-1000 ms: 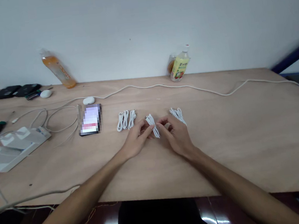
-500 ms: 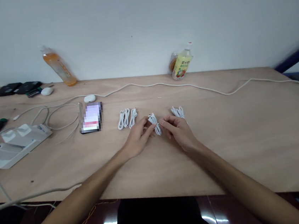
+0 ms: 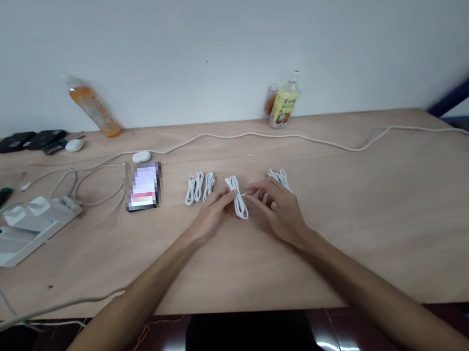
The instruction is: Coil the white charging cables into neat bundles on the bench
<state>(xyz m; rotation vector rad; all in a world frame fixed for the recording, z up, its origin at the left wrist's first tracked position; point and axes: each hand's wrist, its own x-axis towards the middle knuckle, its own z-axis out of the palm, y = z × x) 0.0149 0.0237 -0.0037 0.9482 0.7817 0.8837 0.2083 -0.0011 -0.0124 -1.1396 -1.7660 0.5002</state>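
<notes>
A coiled white cable [image 3: 239, 202] is gripped between the thumb and fingers of my left hand [image 3: 210, 216], raised slightly off the table at the centre. My right hand [image 3: 283, 210] is just right of it, thumb and forefinger pinched on a thin white tie [image 3: 244, 195] that sticks out from the coil's middle. Three similar coiled cables [image 3: 198, 187] lie side by side beyond my left hand. Another bundle of white cable [image 3: 280, 177] lies behind my right hand, partly covered by it.
A phone [image 3: 145, 186] and a white earbud case [image 3: 141, 157] lie to the left. Farther left is a power strip [image 3: 35, 233] with plugs and cords. Two drink bottles, one orange [image 3: 96, 112] and one yellow-labelled [image 3: 284, 103], lean by the wall. A long white cord [image 3: 255, 134] crosses the table.
The coil in my left hand has turned and shifted slightly left, so more of its length shows. My right fingers have moved slightly left beside it.
</notes>
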